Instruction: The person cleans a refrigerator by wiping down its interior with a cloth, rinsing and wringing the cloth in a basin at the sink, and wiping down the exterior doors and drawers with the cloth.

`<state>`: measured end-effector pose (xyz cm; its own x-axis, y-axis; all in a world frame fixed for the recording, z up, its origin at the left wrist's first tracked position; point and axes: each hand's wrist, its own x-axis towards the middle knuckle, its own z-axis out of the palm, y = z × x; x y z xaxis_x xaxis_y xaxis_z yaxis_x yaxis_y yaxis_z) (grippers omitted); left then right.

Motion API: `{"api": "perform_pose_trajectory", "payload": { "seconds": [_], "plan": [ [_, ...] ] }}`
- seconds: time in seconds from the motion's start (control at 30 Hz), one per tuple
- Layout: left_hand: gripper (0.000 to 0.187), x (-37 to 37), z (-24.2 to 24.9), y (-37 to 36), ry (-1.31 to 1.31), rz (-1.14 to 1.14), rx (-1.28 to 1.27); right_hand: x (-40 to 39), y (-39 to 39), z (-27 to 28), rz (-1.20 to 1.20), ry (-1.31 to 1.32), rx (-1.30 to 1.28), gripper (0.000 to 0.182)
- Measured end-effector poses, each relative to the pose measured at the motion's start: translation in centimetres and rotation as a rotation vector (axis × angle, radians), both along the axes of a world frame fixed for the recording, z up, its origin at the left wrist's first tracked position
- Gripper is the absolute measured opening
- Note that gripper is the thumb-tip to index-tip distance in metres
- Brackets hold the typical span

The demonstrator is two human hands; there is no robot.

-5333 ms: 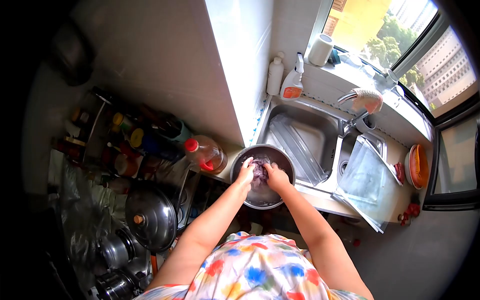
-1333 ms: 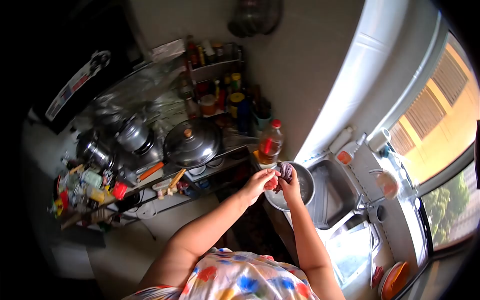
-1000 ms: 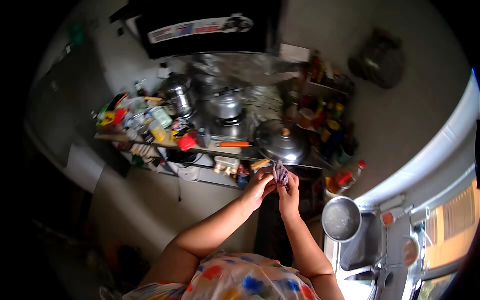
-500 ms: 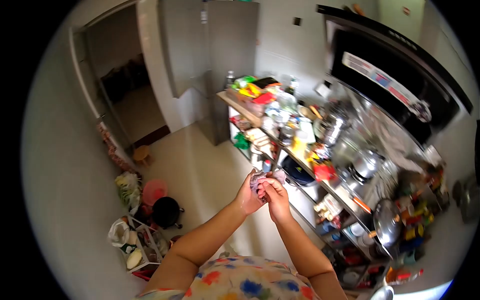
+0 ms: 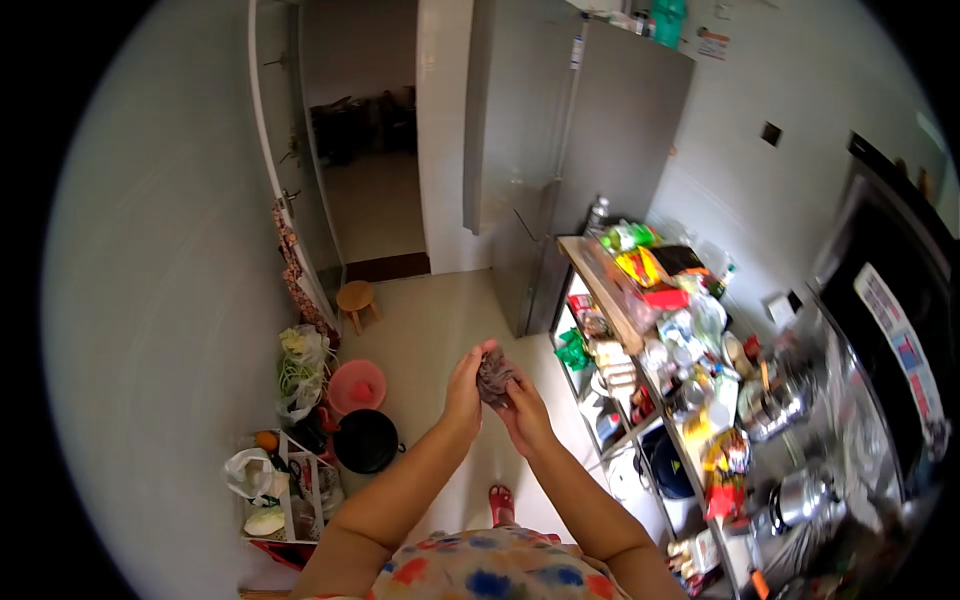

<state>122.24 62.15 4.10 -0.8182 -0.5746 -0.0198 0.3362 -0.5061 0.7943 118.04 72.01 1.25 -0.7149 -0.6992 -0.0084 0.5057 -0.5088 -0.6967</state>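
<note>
A crumpled grey-brown cloth (image 5: 494,378) is bunched between my two hands at the middle of the view. My left hand (image 5: 463,392) cups it from the left side, its fingers pointing up. From the right, my right hand (image 5: 524,412) presses against the cloth, with the fingertips on its lower edge. Both palms are turned toward each other, and the cloth hides part of the fingers.
A cluttered counter with shelves (image 5: 605,300) runs along the right. Beyond it stand a grey fridge (image 5: 610,120) and an open doorway. A wooden stool (image 5: 357,297), pink basin (image 5: 345,385), black pan (image 5: 366,441) and white rack (image 5: 290,505) line the left.
The view has swung right to left, bringing the doorway and fridge nearer the middle. My hands have opened more around the cloth, which is now more bunched. A foot in a red sandal now shows below.
</note>
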Motion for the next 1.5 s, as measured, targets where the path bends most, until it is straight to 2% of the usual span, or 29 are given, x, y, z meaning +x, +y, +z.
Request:
{"api": "perform_pose_trajectory", "payload": {
  "seconds": [0.1,0.2,0.3,0.37,0.4,0.5,0.67,0.8,0.93,1.0,1.1,1.17,1.27,1.5],
  "plan": [
    [0.034,-5.3,1.1,-4.8,0.090,0.279,-0.050,-5.8,-4.6,0.5,0.136,-0.045,-0.055,0.035],
    [0.034,-8.9,4.4,-10.0,0.317,0.310,-0.126,-10.9,-9.5,0.7,0.246,-0.085,-0.058,0.032],
    [0.034,-11.2,7.7,-14.9,0.439,0.284,-0.002,-13.5,-14.4,1.4,0.358,-0.065,-0.056,0.027],
    [0.036,-13.2,7.6,-18.8,0.506,0.243,0.080,-14.3,-17.5,1.8,0.518,-0.058,-0.097,0.023],
    [0.037,-14.2,7.3,-20.7,0.553,0.229,0.112,-14.2,-18.4,3.4,0.605,-0.087,-0.031,0.018],
    [0.037,-16.9,6.5,-25.3,0.602,0.239,0.221,-15.2,-23.8,2.2,0.606,-0.266,-0.084,0.013],
    [0.032,-20.4,4.0,-34.5,0.647,0.207,0.214,-20.2,-33.8,3.4,0.443,-0.250,-0.022,0.012],
    [0.026,-23.2,4.1,-43.5,0.352,0.344,0.052,-24.4,-43.2,4.7,0.307,-0.225,-0.133,0.015],
    [0.031,-27.7,4.6,-51.8,0.027,0.092,-0.131,-29.2,-54.5,6.8,-0.017,-0.180,-0.200,0.016],
    [0.033,-29.7,4.7,-55.3,-0.059,0.041,-0.123,-32.1,-58.8,8.3,-0.122,-0.145,-0.171,0.016],
    [0.037,-32.2,9.2,-57.0,-0.306,0.068,-0.110,-36.7,-63.8,10.3,-0.283,-0.139,-0.163,0.016],
    [0.036,-36.3,4.1,-62.0,-0.140,-0.025,-0.158,-40.2,-66.8,11.1,-0.408,-0.084,-0.160,0.016],
    [0.030,-41.0,2.4,-65.7,-0.114,-0.096,-0.202,-45.7,-70.9,11.9,-0.491,-0.081,-0.178,0.016],
    [0.028,-53.1,4.2,-72.6,-0.089,-0.187,-0.249,-59.6,-76.9,11.6,-0.543,-0.045,-0.223,0.020]
  ]
}}
